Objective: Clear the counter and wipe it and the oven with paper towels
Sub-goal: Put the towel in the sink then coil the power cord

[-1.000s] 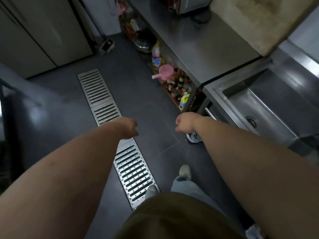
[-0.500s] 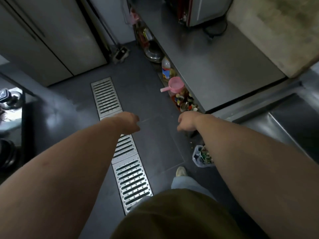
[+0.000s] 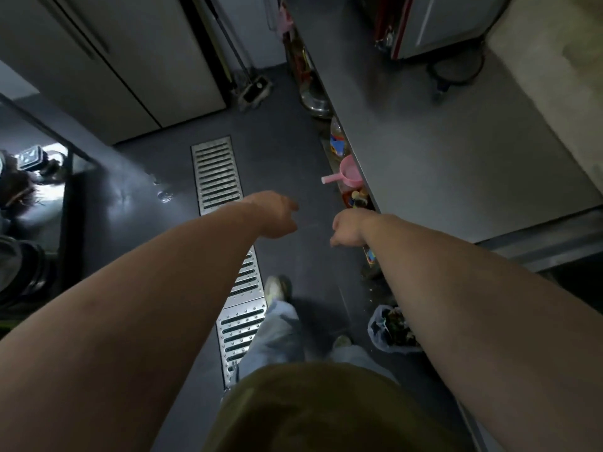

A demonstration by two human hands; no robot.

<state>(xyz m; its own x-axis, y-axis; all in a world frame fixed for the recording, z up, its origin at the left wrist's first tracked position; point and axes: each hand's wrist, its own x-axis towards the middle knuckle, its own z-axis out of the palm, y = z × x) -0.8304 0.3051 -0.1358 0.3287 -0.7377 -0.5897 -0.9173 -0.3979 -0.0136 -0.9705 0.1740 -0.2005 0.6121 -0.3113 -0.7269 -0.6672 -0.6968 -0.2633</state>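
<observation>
Head view: I see my left hand (image 3: pixel 274 215) and right hand (image 3: pixel 347 227) loosely curled, holding nothing, over dark floor beside the grey steel counter (image 3: pixel 456 158); no labels are readable.

Two hands: left (image 3: pixel 277 214), right (image 3: pixel 347 227); one pink scoop (image 3: pixel 346 174); one counter (image 3: pixel 456 151).

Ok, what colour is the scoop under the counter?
Pink; the scoop shows in the head view.

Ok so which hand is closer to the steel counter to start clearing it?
Probably the right. The right hand hangs just beside the counter edge, holding nothing visible. The left hand sits further out over the floor drain, so it would have to cross over.
</observation>
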